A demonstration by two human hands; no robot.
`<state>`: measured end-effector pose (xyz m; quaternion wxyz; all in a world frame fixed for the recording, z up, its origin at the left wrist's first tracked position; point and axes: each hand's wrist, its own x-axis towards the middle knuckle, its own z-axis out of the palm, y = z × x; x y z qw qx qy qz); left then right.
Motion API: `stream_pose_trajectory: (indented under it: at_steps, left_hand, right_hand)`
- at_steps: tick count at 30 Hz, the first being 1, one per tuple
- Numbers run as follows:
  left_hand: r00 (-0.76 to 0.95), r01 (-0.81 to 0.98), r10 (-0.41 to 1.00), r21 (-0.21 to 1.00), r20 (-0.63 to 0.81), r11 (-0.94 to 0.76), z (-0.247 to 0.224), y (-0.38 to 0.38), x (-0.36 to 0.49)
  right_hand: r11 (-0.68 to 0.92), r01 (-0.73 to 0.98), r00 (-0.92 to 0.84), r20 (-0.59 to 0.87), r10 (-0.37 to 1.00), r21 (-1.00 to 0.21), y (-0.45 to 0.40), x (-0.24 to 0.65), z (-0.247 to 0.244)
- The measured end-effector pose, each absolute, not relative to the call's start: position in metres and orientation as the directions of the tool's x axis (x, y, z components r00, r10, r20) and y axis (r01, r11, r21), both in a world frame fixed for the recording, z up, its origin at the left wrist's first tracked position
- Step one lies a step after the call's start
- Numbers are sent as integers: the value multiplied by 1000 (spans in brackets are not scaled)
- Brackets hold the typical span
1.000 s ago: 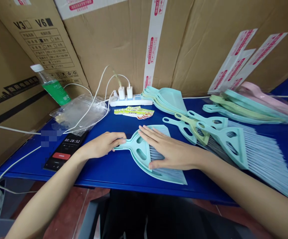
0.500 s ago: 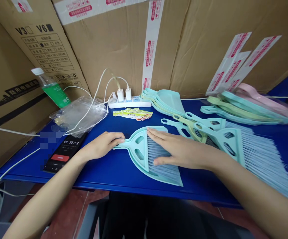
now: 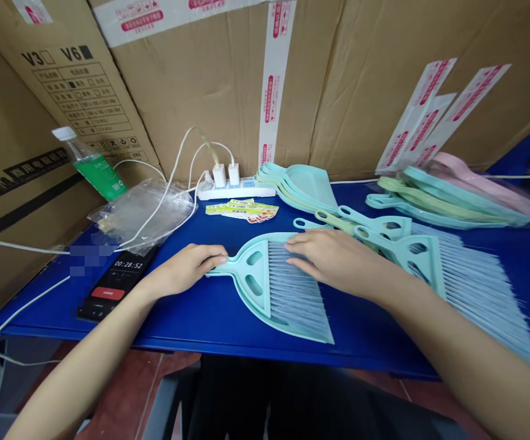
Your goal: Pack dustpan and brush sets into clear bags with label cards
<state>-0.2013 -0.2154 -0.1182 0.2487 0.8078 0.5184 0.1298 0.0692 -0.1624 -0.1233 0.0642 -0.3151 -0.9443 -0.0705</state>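
A mint-green hand brush [image 3: 259, 278] with grey-blue bristles lies nested in a matching dustpan [image 3: 251, 305] near the table's front edge. My left hand [image 3: 187, 266] is closed round both handles, which overlap at the left. Over the far right part of the bristles is my right hand [image 3: 324, 256], fingers extended and a little apart; its fingertips touch or hover just over the bristles, I cannot tell which. Right of it lie more brushes [image 3: 418, 253], mint with one green handle among them, partly behind my right forearm.
At the back stand a stack of dustpans [image 3: 313, 183] and a power strip [image 3: 251, 191] with chargers. Paper labels [image 3: 242, 209] lie before it. On the left are a phone [image 3: 118, 275], plastic bags [image 3: 150, 208] and a bottle [image 3: 93, 168]. Bagged dustpans [image 3: 457, 198] lie far right; cardboard boxes [image 3: 219, 73] form the back.
My right hand has slid right and back across the bristles, uncovering more of them. My left hand keeps its hold on the handles. The whole view has shifted slightly.
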Motion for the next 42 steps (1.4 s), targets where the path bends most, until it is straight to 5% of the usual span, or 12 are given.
stream_pose_trajectory:
  at_steps: [5,21,36,42]
  left_hand:
    - [436,775,898,530,-54,-344,-118,-217,-201]
    - [485,750,873,536,-47,-387,-118,-220,-198]
    - [480,759,875,530,-62,-379,-116,-220,-198]
    - [476,775,877,504,-70,-380,-115,-220,-200]
  right_hand:
    - [725,659,-748,73,660,200,-168,62,-109]
    - [746,665,-746,92,659,44,-167,62,-111]
    - [667,736,-668,-32,743,116,-165,70,-106]
    - [662,745,-666,71,742,78,-157,78,-109]
